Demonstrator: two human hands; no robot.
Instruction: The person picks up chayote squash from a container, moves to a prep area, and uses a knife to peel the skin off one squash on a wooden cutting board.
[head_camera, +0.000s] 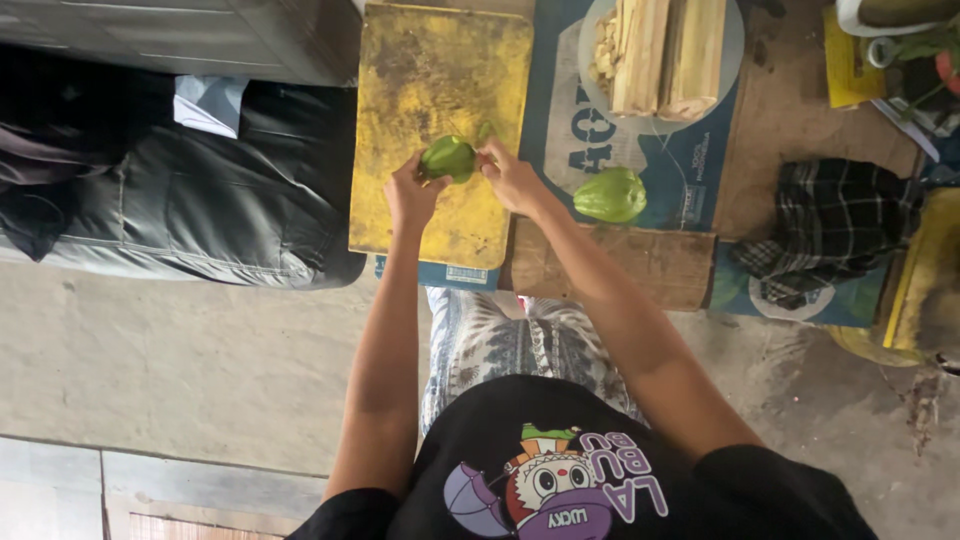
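- We see both hands clamped on the green chayote (447, 158) over the yellow cutting board (440, 70) — left hand (410, 195), right hand (512, 178).
- We judge it firm, smooth, probably slippery — best gripped at its ends.

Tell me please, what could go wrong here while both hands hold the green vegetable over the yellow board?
1. The left hand and right hand pinch the green vegetable by its ends; it may slip onto the yellow cutting board.
2. The second green vegetable lies loose on the cardboard by the right forearm; a swing could perhaps knock it off.
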